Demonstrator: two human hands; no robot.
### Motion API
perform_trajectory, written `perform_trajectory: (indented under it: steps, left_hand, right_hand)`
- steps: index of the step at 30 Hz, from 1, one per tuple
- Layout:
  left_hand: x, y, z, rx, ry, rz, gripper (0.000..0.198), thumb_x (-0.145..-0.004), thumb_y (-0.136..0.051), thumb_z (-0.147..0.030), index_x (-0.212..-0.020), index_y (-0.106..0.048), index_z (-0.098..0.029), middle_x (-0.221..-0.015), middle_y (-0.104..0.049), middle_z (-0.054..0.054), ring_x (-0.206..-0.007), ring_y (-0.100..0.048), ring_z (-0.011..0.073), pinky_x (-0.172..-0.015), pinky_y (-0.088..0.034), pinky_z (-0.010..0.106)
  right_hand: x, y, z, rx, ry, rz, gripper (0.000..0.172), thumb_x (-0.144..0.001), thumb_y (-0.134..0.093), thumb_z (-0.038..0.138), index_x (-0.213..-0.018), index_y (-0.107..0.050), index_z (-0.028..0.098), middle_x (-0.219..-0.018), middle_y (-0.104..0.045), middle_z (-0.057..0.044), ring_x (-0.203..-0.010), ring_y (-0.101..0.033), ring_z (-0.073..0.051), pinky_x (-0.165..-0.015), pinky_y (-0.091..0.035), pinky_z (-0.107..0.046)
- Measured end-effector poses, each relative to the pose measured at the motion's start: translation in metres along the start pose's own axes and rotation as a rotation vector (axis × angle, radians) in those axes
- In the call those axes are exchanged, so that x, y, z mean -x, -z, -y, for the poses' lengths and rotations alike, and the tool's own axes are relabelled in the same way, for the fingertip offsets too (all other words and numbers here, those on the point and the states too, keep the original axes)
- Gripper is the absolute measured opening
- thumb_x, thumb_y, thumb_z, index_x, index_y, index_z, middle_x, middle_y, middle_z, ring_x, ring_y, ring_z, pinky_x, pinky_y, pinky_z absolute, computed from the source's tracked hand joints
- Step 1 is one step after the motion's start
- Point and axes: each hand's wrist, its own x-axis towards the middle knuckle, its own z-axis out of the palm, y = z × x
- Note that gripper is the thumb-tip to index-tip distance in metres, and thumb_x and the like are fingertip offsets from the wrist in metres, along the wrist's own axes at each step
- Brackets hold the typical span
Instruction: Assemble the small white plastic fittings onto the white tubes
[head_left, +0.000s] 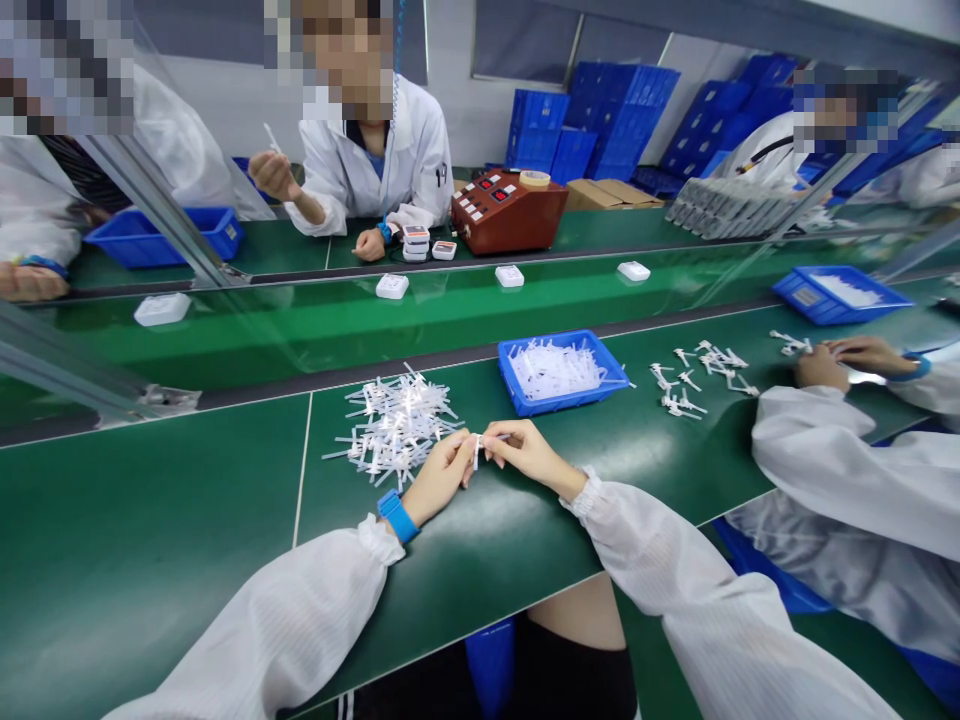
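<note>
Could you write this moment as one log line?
left hand: holds white part | right hand: at same part | nearby: white pile, blue tray

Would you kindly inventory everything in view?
held piece: one, white, between both hands
loose pieces: many, white, piled near left hand
trays: three, blue, front centre, right, far left
strips: many, translucent, in front tray
scattered pieces: over ten, white, right
cases: four, white, along the green strip
small cases: several, white, beside console
console: one, red-brown, far side
tape roll: one, yellowish, atop console
grey units: many, grey, far right
crates: many, blue, background
co-workers: at least four, white-sleeved, opposite, right
worktable: one, green, foreground
own wristband: one, blue, left wrist
left hand: one, white-sleeved, at held piece
right hand: one, white-sleeved, likewise
</note>
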Motion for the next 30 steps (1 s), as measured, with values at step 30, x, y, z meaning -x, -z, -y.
perform_trajectory:
  steps: [30]
  left_hand:
    - [0.0, 0.0, -0.001, 0.232, -0.033, -0.121, 0.028, -0.088, -0.053, -0.044, -0.082, -0.047, -0.018, -0.06, -0.047, -0.006, -0.045, -0.043, 0.0057, -0.047, -0.034, 0.019]
  right_hand:
    - [-0.002, 0.001, -0.004, 0.29, 0.187, -0.172, 0.024, -0.091, -0.053, 0.035, -0.08, -0.062, 0.016, -0.072, -0.056, -0.002, -0.06, -0.051, -0.012, -0.054, -0.043, -0.023]
